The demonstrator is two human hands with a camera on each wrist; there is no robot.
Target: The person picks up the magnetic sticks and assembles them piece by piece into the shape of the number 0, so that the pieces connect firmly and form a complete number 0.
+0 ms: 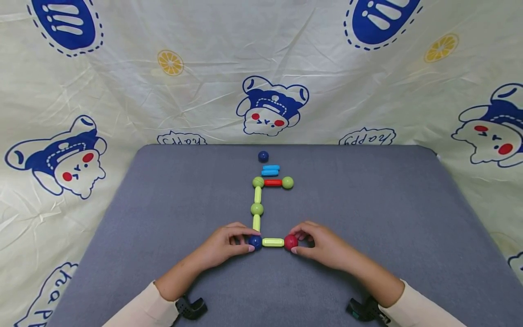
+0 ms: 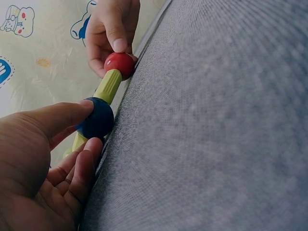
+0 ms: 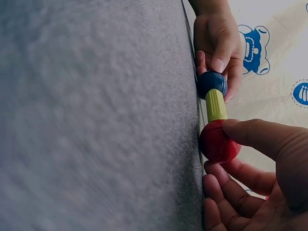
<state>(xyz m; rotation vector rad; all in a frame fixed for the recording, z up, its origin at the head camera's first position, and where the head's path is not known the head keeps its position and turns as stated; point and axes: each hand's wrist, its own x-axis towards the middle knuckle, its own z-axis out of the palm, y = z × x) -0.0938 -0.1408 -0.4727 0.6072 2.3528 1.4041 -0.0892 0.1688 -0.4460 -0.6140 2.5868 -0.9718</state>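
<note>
A chain of magnetic sticks and balls lies on the grey mat point(image 1: 163, 204). My left hand point(image 1: 229, 243) pinches the dark blue ball point(image 1: 255, 241) at the chain's near corner, thumb and fingers around it point(image 2: 96, 119). My right hand point(image 1: 316, 243) pinches the red ball point(image 1: 291, 242) point(image 3: 217, 143). A yellow-green stick point(image 1: 273, 242) joins the two balls. From the blue ball, yellow-green sticks and green balls point(image 1: 257, 209) run away from me to a red stick point(image 1: 273, 182) between two green balls.
Two light blue sticks point(image 1: 270, 170) and a loose dark blue ball point(image 1: 263, 156) lie beyond the chain near the mat's far edge. A cream cloth printed with cartoon bears point(image 1: 269, 106) surrounds the mat.
</note>
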